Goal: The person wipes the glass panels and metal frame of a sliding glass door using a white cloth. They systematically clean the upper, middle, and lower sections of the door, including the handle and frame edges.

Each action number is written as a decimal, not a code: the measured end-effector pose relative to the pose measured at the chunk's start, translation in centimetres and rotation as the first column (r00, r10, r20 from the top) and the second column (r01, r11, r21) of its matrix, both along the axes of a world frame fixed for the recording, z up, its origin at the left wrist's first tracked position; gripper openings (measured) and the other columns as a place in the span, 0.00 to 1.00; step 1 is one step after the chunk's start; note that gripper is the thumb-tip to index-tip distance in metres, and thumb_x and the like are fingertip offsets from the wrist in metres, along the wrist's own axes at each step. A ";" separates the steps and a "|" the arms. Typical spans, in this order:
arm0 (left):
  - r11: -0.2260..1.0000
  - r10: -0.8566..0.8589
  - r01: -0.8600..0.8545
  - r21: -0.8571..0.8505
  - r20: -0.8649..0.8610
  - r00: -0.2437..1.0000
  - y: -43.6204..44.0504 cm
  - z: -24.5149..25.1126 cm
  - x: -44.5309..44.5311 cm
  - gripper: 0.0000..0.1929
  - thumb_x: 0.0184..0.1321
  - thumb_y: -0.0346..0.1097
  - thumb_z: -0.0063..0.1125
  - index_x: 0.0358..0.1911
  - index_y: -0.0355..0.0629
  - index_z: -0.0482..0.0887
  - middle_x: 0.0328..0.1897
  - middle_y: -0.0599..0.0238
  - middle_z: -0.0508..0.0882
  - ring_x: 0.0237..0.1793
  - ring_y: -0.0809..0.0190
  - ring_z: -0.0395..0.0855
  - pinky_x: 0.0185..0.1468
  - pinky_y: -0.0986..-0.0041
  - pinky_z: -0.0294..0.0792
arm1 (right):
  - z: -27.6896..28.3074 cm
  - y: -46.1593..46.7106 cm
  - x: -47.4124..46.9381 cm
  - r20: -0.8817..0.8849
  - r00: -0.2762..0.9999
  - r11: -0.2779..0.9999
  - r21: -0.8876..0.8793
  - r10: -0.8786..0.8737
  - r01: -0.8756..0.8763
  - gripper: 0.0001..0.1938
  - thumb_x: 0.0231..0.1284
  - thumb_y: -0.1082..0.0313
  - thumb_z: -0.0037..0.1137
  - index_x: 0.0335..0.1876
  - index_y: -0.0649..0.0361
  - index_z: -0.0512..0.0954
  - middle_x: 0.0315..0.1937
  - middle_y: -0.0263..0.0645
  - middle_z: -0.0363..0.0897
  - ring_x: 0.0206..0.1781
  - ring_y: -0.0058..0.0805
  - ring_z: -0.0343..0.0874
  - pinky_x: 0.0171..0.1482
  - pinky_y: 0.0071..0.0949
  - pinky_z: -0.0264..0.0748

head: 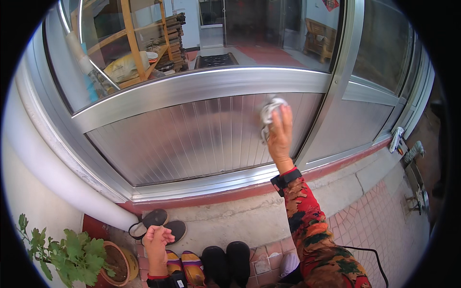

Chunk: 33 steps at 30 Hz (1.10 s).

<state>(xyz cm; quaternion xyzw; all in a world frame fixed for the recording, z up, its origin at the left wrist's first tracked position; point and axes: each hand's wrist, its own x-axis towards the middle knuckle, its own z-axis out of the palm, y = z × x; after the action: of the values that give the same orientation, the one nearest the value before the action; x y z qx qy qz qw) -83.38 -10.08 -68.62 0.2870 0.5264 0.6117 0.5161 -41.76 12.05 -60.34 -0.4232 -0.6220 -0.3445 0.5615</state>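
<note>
My right hand (280, 135) presses a crumpled white-and-grey cloth (271, 112) against the ribbed metal lower panel (212, 140) of an aluminium-framed glass door. The hand and cloth are near the panel's upper right part, below the horizontal metal rail (201, 88). Part of the cloth lies hidden under my fingers, and its edge is blurred. My left hand (158, 239) hangs low, its fingers loosely curled with nothing visible in them. Behind it, a pair of dark shoes (173, 230) sits by the step, partly covered by the hand.
Striped slippers (193, 268) and black shoes (238, 264) line the tiles below the concrete step (248, 216). A potted leafy plant (84, 257) stands left, beside a white pipe (65, 180). A black cable (376, 259) crosses the tiles on the right. Through the glass, wooden shelving (133, 39) shows.
</note>
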 end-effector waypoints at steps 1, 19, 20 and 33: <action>1.000 0.001 -0.001 -0.003 -0.005 1.000 0.0 -0.1 -0.1 0.06 0.67 0.33 0.55 0.34 0.40 0.77 0.29 0.59 0.85 0.22 0.64 0.83 0.29 0.73 0.76 | 1.2 0.0 1.2 -0.164 0.986 0.997 0.059 -0.035 0.045 0.25 0.62 0.75 0.55 0.66 0.58 0.72 0.71 0.49 0.63 0.74 0.52 0.61 0.73 0.42 0.60; 0.999 -0.033 0.033 -0.021 -0.023 0.999 -0.4 0.3 -0.1 0.05 0.67 0.33 0.54 0.35 0.39 0.77 0.31 0.60 0.85 0.24 0.64 0.83 0.31 0.74 0.76 | -16.4 3.9 2.3 -0.859 0.309 0.913 -0.379 -0.408 0.152 0.31 0.75 0.58 0.40 0.75 0.70 0.51 0.74 0.61 0.49 0.76 0.57 0.51 0.75 0.46 0.53; 0.999 -0.033 0.032 -0.013 -0.023 0.999 -0.7 0.4 -0.2 0.05 0.67 0.33 0.54 0.35 0.39 0.77 0.31 0.60 0.85 0.25 0.64 0.83 0.31 0.74 0.76 | -16.8 3.8 2.3 -0.866 0.185 0.886 -0.457 -0.464 0.078 0.31 0.75 0.58 0.40 0.75 0.70 0.52 0.73 0.61 0.50 0.75 0.58 0.53 0.75 0.46 0.54; 0.998 -0.063 0.063 -0.001 -0.001 0.998 -1.4 0.9 -0.4 0.06 0.67 0.33 0.54 0.35 0.40 0.78 0.32 0.60 0.86 0.27 0.65 0.83 0.34 0.74 0.76 | -3.2 2.9 -14.2 -0.472 0.878 0.997 -0.045 -0.080 0.067 0.33 0.63 0.74 0.52 0.75 0.60 0.57 0.77 0.55 0.47 0.79 0.55 0.48 0.76 0.49 0.52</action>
<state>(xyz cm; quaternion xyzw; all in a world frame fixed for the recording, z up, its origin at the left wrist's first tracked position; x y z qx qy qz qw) -83.77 -11.47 -67.71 0.3034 0.5178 0.5948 0.5349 -55.91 14.90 -63.51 -0.5257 -0.4541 -0.2431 0.6770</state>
